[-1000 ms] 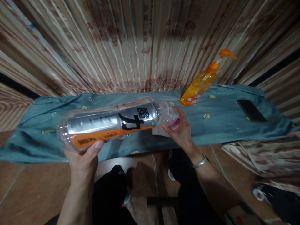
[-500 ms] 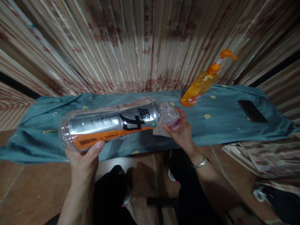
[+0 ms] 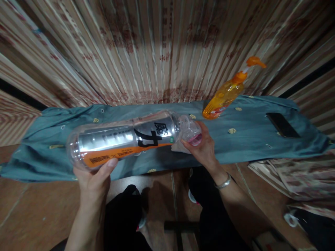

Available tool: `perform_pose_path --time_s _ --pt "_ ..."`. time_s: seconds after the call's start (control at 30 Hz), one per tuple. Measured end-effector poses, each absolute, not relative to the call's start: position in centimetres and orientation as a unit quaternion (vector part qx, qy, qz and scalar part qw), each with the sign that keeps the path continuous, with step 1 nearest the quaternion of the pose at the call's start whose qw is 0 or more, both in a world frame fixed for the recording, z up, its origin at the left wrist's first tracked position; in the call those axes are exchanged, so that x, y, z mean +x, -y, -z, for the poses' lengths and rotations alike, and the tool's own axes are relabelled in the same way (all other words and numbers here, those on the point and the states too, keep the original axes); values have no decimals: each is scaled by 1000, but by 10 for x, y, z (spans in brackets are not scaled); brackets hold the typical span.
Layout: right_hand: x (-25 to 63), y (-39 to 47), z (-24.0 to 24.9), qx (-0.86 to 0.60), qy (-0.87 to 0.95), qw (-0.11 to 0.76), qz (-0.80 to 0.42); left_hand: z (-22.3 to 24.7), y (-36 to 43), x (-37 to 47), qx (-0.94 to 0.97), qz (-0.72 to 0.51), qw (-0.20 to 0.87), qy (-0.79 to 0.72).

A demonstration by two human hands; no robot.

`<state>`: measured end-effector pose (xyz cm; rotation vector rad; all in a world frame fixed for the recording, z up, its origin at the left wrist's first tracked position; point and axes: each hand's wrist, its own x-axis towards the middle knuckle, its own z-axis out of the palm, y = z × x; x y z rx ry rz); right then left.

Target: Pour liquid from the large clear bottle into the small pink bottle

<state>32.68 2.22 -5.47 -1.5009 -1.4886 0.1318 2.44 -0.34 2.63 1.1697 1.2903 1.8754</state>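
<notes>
A large clear plastic drink bottle [image 3: 123,137] with a silver and orange label lies nearly level above the cloth, its neck end to the right. My left hand [image 3: 95,176] is wrapped round its base end from below, thumb on the orange band. In my right hand [image 3: 202,146] is a small clear container [image 3: 192,132] with pink at its lower side, held against the bottle's neck end. Whether the neck is inside the container or only touching it, I cannot tell. A pale flat piece [image 3: 180,147] shows behind my right hand.
An orange pump bottle [image 3: 223,97] stands at the back right of the teal cloth [image 3: 251,139]. A black phone [image 3: 282,124] lies farther right. Pleated curtains [image 3: 146,52] hang behind the cloth. My knees are below its front edge, over a tiled floor [image 3: 162,202].
Almost nothing differs. The whole view has shifted by a few pixels; both hands keep their hold on the bottle and the small container.
</notes>
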Motion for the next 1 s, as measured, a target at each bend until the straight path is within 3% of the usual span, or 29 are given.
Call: perform_pose_path --time_s 1.0 --pt "326 -22 57 -616 618 486 -51 -23 5 18 468 -693 291 -465"
